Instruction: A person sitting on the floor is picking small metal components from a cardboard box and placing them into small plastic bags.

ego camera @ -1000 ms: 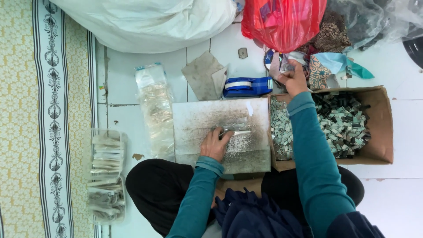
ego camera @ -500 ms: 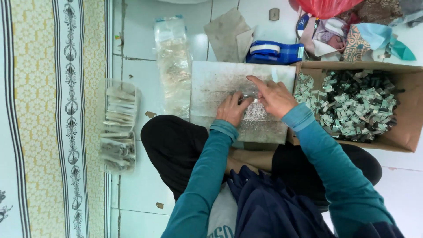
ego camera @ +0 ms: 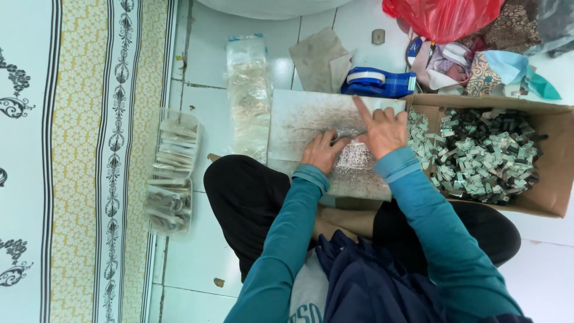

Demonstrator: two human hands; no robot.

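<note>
I sit on a white tiled floor with a scratched grey board over my lap. My left hand rests on the board and pinches a small thin clear piece near its middle. My right hand is beside it, touching the same small piece, index finger stretched out toward the far edge of the board. A patch of fine silvery bits lies on the board under both hands. To my right a cardboard box holds several small green and black packets.
A blue tape dispenser lies beyond the board. A clear plastic bag lies left of the board, another clear bag of folded pieces by the patterned mat. A red plastic bag and cloth scraps sit at the back right.
My right hand came back from the far side by the box to the middle of the board and joined my left hand. The view shifted, so everything sits further right.
</note>
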